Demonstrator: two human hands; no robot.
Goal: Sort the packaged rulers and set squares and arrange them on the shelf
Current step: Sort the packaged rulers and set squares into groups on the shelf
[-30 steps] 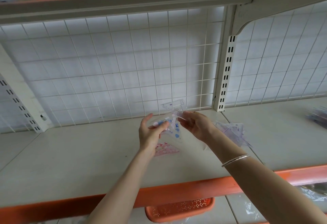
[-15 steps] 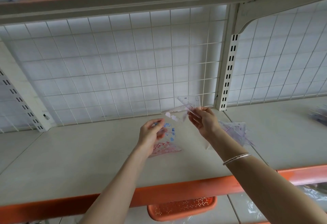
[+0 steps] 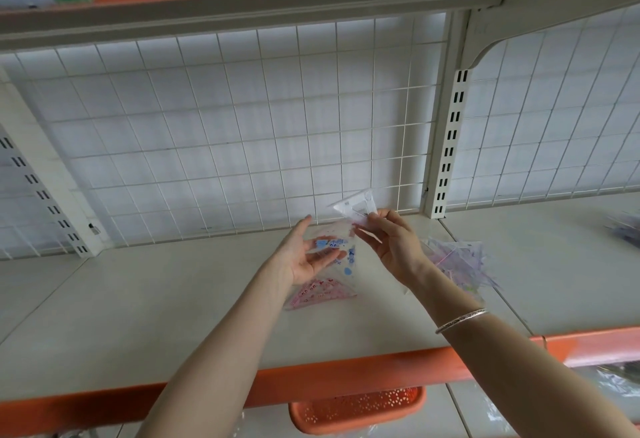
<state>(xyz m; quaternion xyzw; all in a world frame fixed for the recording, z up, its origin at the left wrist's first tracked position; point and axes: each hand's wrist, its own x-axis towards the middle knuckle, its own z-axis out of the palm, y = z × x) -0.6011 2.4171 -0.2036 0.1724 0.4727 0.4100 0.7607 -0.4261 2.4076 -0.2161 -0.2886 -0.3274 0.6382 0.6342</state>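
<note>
My right hand (image 3: 394,247) pinches a clear packaged set square (image 3: 356,207) and holds it up in front of the wire grid. My left hand (image 3: 308,254) is spread open, palm up, just left of it, above a clear packet with blue print (image 3: 346,254). Whether the fingers touch that packet I cannot tell. A pink-printed set square packet (image 3: 322,294) lies flat on the cream shelf (image 3: 138,299) below my left hand. A loose heap of purple-tinted packets (image 3: 460,261) lies behind my right wrist.
A white wire grid (image 3: 242,126) backs the shelf, with a slotted upright (image 3: 450,146) to the right. Another shelf runs overhead. An orange basket (image 3: 356,410) sits on the level below the orange shelf edge. More packets (image 3: 627,229) lie at the far right.
My right hand has lifted the clear set square packet up and away from my left hand, which has uncurled from the packets and now lies open.
</note>
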